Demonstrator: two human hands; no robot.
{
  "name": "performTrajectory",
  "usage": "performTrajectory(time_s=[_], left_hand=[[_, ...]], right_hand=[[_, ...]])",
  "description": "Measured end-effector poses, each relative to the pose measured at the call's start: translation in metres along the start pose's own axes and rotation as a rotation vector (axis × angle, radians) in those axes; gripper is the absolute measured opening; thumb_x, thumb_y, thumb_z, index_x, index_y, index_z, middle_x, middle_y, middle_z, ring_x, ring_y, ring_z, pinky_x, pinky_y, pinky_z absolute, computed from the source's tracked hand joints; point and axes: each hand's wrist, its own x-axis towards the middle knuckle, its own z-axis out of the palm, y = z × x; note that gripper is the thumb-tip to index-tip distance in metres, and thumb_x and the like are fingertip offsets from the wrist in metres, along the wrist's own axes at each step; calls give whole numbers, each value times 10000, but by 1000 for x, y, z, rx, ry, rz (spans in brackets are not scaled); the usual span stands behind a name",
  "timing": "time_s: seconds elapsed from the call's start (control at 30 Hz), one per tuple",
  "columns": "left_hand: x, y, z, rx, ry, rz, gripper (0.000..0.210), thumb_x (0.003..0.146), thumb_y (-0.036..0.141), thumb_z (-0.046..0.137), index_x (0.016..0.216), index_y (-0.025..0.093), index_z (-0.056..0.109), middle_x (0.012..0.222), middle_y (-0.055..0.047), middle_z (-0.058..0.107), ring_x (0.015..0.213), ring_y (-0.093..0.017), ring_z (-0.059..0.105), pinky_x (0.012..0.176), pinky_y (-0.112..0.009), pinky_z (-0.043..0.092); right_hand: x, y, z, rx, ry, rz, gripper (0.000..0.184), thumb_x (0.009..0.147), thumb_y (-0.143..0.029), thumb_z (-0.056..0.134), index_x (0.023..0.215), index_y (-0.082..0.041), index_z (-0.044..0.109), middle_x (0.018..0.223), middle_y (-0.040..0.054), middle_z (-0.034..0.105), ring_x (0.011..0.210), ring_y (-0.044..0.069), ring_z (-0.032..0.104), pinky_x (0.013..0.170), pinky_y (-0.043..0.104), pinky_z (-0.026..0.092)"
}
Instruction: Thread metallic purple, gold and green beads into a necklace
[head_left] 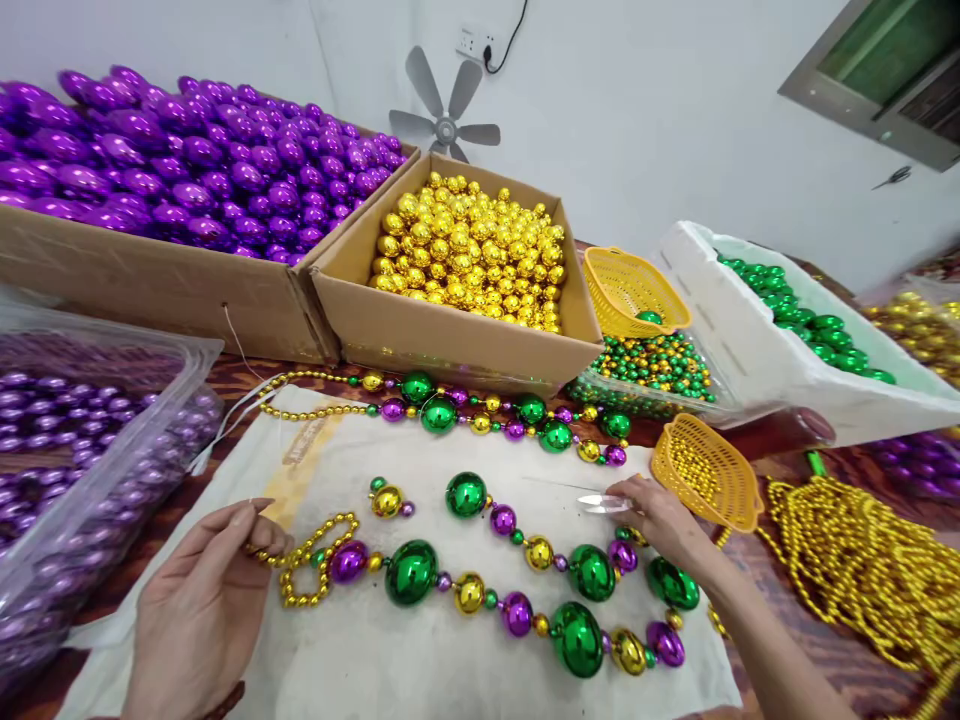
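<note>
My left hand [206,590] is closed on the end of a small gold bead string [307,575], thumb and forefinger pinched together. That string joins a strand of green, purple and gold balls [517,612], which curves across a white cloth [360,660] and back under my right hand. Shiny pointed blades, seemingly thread snips [600,504], stick out from the fingers of my right hand [664,515], which are closed around their hidden handle. A thin needle-like line lies just behind the blades. A short loose piece with a gold ball [387,500] rests between the hands.
Behind stand cardboard boxes of purple balls [247,180] and gold balls [472,250]. A finished-looking garland [439,415] lies along the cloth's far edge. Yellow baskets [739,500], a white foam box [712,330] and heaped gold bead strings [862,570] stand right; bagged purple beads [112,500] left.
</note>
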Motion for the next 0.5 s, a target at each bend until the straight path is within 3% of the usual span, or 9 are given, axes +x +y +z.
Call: performTrajectory(time_s=[0.1,0.2,0.27,0.37,0.5], left_hand=[[0,-3,-5,-6,-12,2,156,772,229,727,919,186,702,712,12,577,678,-113,496,606,-205,467],[0,-4,-6,19,-14,-5,156,790,239,714,930,173,697,689,8,567,662,-110,498,600,-200,458],[0,-3,-3,33,-6,-1,145,794,246,712,915,168,696,677,8,559,655,-109,497,590,-195,453],[1,0,4,50,-16,19,142,788,244,719,902,162,698,690,5,562,655,-107,498,584,-190,451],[2,6,4,75,-20,41,174,769,250,738,910,153,706,720,0,577,653,-102,504,586,-189,458]], right_hand=[[-5,3,-4,-64,16,-11,267,839,-206,524,1043,-238,693,1038,89,694,982,295,612,822,422,443],[3,-21,-11,-94,54,-57,293,855,-159,491,1064,-235,680,1078,140,687,972,320,613,808,461,454],[18,-61,-16,-79,70,-146,285,915,-169,434,1061,-253,664,1090,140,680,969,280,625,804,404,478],[54,-148,-21,-39,50,-384,261,989,-244,381,1075,-236,628,1109,67,660,1006,194,624,847,295,486],[109,-250,-11,-96,-17,-620,218,956,-226,442,980,-219,659,1026,61,662,859,218,654,714,323,500]])
